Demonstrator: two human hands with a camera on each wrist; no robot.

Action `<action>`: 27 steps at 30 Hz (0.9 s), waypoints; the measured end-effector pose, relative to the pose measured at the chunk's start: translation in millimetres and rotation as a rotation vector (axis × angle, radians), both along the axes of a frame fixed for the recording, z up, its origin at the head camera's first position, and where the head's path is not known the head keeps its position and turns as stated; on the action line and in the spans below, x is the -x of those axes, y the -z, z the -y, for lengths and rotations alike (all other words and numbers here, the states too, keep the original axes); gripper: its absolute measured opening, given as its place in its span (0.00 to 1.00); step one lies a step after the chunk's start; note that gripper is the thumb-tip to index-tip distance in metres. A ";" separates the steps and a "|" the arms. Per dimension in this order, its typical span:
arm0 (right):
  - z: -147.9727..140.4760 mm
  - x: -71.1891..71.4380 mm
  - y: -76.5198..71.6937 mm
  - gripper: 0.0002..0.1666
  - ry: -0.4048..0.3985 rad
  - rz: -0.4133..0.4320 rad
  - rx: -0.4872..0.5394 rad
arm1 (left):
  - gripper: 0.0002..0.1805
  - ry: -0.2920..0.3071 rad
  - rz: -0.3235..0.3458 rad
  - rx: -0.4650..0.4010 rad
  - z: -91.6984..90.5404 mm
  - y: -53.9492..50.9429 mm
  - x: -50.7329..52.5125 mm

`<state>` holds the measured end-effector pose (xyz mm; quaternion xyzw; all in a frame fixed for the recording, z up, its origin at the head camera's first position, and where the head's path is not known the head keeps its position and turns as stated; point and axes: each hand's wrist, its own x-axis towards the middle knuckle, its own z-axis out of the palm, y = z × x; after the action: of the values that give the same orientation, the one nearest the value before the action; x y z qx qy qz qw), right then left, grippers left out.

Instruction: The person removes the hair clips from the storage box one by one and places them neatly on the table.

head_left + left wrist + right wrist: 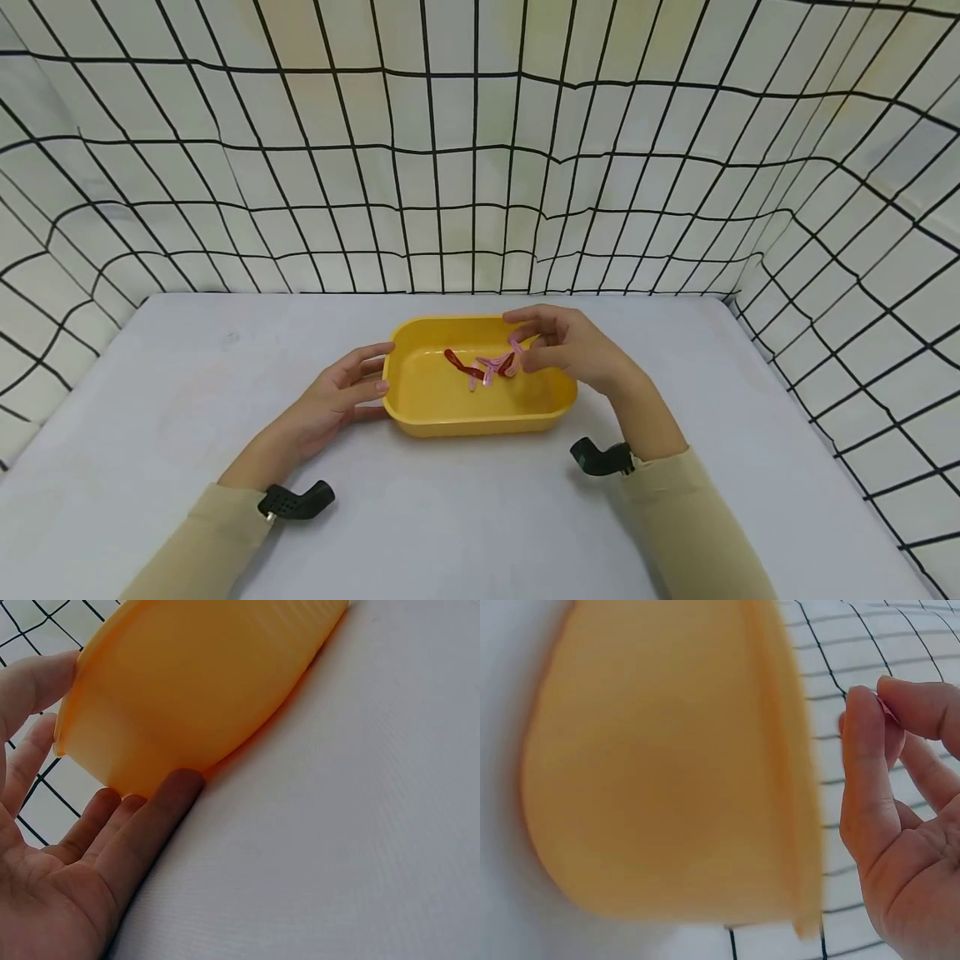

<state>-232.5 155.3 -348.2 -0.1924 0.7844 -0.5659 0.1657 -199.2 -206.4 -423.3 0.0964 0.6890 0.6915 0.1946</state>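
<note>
A black wire grid [476, 75] is standing behind and beside a white worktop [465, 517]. A yellow plastic tray [420, 400] is resting on the worktop, its long axis running left to right. Two beige sleeves [198, 542] are reaching toward it from the near side.

The left hand [333, 400] is holding the tray's left end, fingers spreading from rim to base. The right hand [570, 342] is hovering over the tray's right half, fingers narrowing into a pinch on a small pink piece [886, 707]. A black wrist device [297, 502] is sitting on each wrist, nearer the viewer than the tray.

Smallest, glossy dark-red and pink strips [463, 365] are lying loosely around the tray's middle, just left of the right fingers, the nearer hand; one red strip is slanting toward the tray's near right corner. Whether the pinched piece is touching the others, I cannot tell.
</note>
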 end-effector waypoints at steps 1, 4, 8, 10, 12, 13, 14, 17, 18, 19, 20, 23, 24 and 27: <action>-4.2 0.1 -1.3 0.30 0.012 0.007 0.009 | 0.34 0.000 0.001 0.000 -0.6 0.3 0.0; -16.8 0.7 -2.8 0.31 0.064 0.005 0.022 | 0.34 -0.001 0.000 0.006 -1.9 0.7 -0.3; -32.1 2.3 -1.0 0.31 0.146 -0.021 0.018 | 0.34 -0.007 0.000 0.010 -2.2 1.0 -0.7; -38.7 3.3 0.5 0.30 0.181 -0.033 0.019 | 0.33 -0.008 -0.005 0.011 -1.9 1.0 -1.0; -44.0 4.9 2.4 0.28 0.204 -0.045 0.028 | 0.33 -0.010 -0.005 0.015 -1.8 1.3 -1.1; -45.7 5.7 3.1 0.27 0.211 -0.050 0.033 | 0.33 -0.012 -0.007 0.017 -1.4 1.4 -1.3; -47.5 6.8 4.2 0.27 0.216 -0.056 0.037 | 0.33 -0.013 -0.007 0.020 -1.2 1.2 -1.6; -52.1 9.0 6.9 0.24 0.241 -0.054 0.043 | 0.33 -0.013 -0.006 0.024 -0.7 1.0 -2.2; -53.7 9.9 8.0 0.24 0.247 -0.050 0.043 | 0.33 -0.013 -0.005 0.025 -0.6 0.8 -2.5; -54.9 10.9 8.9 0.24 0.255 -0.046 0.043 | 0.33 -0.013 -0.005 0.027 -0.6 0.6 -2.7; -55.9 11.9 9.8 0.24 0.263 -0.042 0.043 | 0.33 -0.015 -0.005 0.028 -0.5 0.3 -2.9; -59.0 15.1 12.9 0.24 0.287 -0.025 0.038 | 0.33 -0.015 -0.008 0.031 -0.3 -0.1 -2.8; -59.8 16.0 14.0 0.24 0.294 -0.019 0.033 | 0.33 -0.014 -0.007 0.030 -0.3 -0.2 -2.6; -62.0 18.6 18.3 0.25 0.316 0.004 0.015 | 0.33 -0.013 -0.006 0.027 -0.3 -0.2 -2.1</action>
<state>-251.1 217.3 -366.5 -0.0667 0.8003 -0.5912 0.0747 -197.1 -206.1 -423.0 0.0916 0.6994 0.6830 0.1894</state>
